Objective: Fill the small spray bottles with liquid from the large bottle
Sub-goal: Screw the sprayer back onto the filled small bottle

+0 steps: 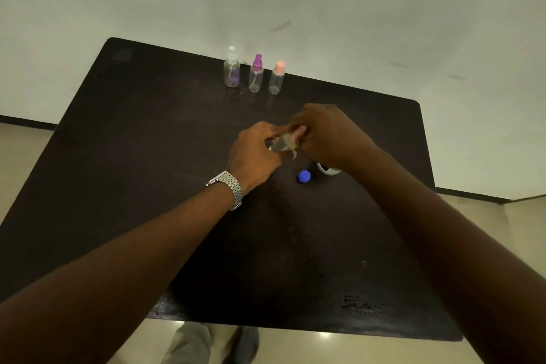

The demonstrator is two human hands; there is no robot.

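Observation:
Over the middle of the dark table [147, 156], my left hand [254, 151] grips the clear body of a small spray bottle [283, 143], tilted on its side. My right hand [328, 136] is closed around that bottle's pink top. At the table's far edge stand three small clear spray bottles in a row: one with a white top [231, 68], one with a purple top [256, 74], one with a pink cap [277, 78]. A blue cap [303, 177] lies on the table below my hands. The large bottle [328, 170] is mostly hidden under my right wrist; only a white part shows.
A metal watch [229, 188] is on my left wrist. A pale wall stands behind the table, and beige floor shows at the left, right and near sides. My legs are visible past the near edge.

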